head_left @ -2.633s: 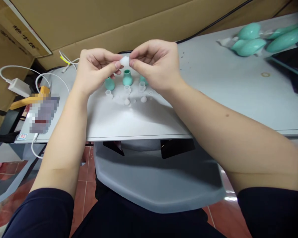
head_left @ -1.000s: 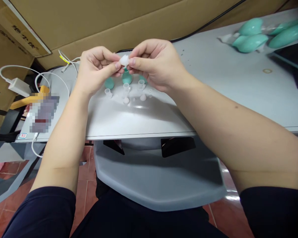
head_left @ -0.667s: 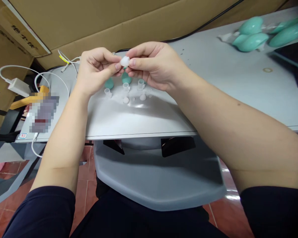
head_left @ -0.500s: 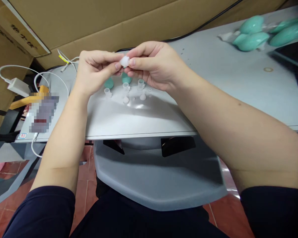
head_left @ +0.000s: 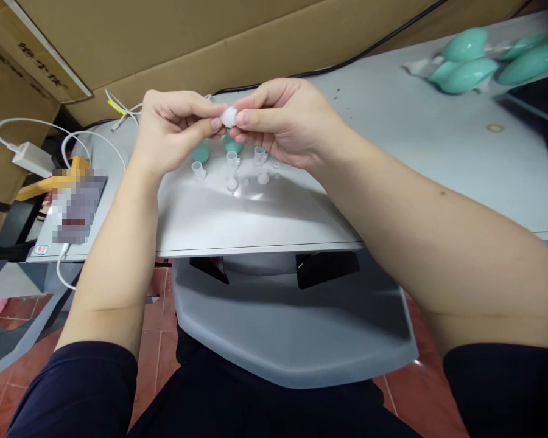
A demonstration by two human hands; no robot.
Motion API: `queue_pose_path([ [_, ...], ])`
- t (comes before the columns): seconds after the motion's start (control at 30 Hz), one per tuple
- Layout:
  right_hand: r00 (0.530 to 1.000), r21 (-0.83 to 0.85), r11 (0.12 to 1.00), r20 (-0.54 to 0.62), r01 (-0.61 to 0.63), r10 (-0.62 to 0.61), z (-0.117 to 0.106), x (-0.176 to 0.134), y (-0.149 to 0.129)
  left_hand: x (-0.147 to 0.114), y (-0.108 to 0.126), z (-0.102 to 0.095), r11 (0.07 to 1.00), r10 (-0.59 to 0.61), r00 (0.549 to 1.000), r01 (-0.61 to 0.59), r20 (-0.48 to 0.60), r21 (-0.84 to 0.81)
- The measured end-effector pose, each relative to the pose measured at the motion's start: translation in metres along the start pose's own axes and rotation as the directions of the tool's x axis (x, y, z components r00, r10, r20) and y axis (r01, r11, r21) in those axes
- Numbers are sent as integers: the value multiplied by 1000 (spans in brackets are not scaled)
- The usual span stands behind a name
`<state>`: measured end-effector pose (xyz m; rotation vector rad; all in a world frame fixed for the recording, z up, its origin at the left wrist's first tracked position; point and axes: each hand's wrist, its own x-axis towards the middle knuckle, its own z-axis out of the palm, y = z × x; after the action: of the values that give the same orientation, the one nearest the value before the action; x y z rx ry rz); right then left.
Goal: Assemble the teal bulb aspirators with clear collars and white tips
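A small white rounded plastic piece (head_left: 229,117) is pinched between both hands above the desk. My left hand (head_left: 176,125) grips its left side with thumb and forefinger. From the right, my right hand (head_left: 283,118) holds it the same way. Below them stand clear plastic fittings with side spouts: one on the left (head_left: 198,170), one in the middle (head_left: 232,159) and one on the right (head_left: 260,156). Nearer me lie a white cone-shaped piece (head_left: 232,184) and a second white cone (head_left: 263,177), with tiny discs beside them. Two green bulbs (head_left: 232,143) show partly behind the hands.
Several green bulbs (head_left: 466,67) lie at the back right, near a dark flat object (head_left: 536,115). A blurred-out phone (head_left: 80,210), a yellow stand (head_left: 55,182) and a white charger (head_left: 33,159) with cables are at the left. Cardboard (head_left: 173,42) lines the back.
Both hands keep their pinch on the white piece, which seems turned slightly. The left hand has shifted a little left; the things on the desk stay put.
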<state>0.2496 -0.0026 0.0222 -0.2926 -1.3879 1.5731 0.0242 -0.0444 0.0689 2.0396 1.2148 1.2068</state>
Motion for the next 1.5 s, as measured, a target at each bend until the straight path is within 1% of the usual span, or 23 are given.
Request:
queue_pose_path([
  [0.17,1000,-8,1000,-24,-5,5,-1,0,3,-2,5,-1,997,58,998,-59,-9,-48],
  [0.3,1000,22,1000,14,19,-19,-4,-1,6,-5,10,-1,992,99,995,-98,10,-84],
  [0.4,999,21,999,-8,40,-40,-3,-1,6,-2,2,4,986,123,992,-121,8,-118],
  [0.47,1000,3,1000,-32,2,-2,1,0,5,2,-10,8,971,178,984,-178,-17,-159],
  [0.5,999,-3,1000,-40,-22,22,3,1,4,5,-16,9,936,264,958,-283,-114,-211],
  [0.57,998,-13,999,-45,-45,44,9,1,1,9,-26,8,908,341,935,-355,-99,-221],
  [0.63,999,-62,998,-45,15,-18,15,0,-2,9,-26,-1,905,378,924,-382,-58,-186],
  [0.67,996,-152,986,-36,75,-82,17,-2,-4,7,-22,-8,911,383,923,-383,-33,-151],
  [0.7,988,-275,951,-20,143,-155,19,-3,-6,5,-15,-16,908,401,915,-405,-53,-105],
  [0.73,973,-413,886,5,211,-229,21,-5,-8,1,-7,-25,913,406,914,-406,-18,-37],
  [0.77,959,-566,782,60,261,-277,22,-7,-9,-3,2,-34,934,356,935,-356,10,44],
  [0.8,948,-686,665,123,294,-293,24,-8,-11,-6,11,-42,951,273,957,-284,96,126],
  [0.83,941,-773,549,190,319,-279,25,-10,-12,-10,20,-50,951,228,965,-249,131,181],
  [0.9,940,-868,366,288,336,-181,30,-12,-13,-15,34,-60,938,22,974,-98,227,333],
  [0.93,941,-898,281,318,339,-118,33,-13,-13,-17,40,-62,916,-92,958,-25,270,401],
  [0.97,943,-922,200,328,333,-58,36,-14,-12,-18,44,-62,882,-214,920,37,329,469],
  [1.0,947,-935,150,322,320,-15,39,-15,-12,-18,47,-61,842,-315,875,78,367,534],
  [1.07,948,-951,34,309,307,76,46,-17,-12,-18,50,-54,769,-439,800,99,409,631],
  [1.17,944,-952,-73,283,298,171,54,-18,-14,-18,50,-40,713,-499,755,79,426,696],
  [1.3,933,-938,-136,284,318,222,62,-18,-16,-17,49,-34,680,-575,684,95,448,727],
  [1.4,926,-919,-208,281,336,253,68,-17,-15,-17,51,-43,674,-590,689,134,421,726],
  [1.47,921,-910,-230,281,345,270,69,-17,-14,-18,53,-51,710,-540,724,118,429,694],
  [1.5,920,-910,-229,279,345,276,69,-17,-13,-18,53,-54,730,-503,756,111,419,674],
])
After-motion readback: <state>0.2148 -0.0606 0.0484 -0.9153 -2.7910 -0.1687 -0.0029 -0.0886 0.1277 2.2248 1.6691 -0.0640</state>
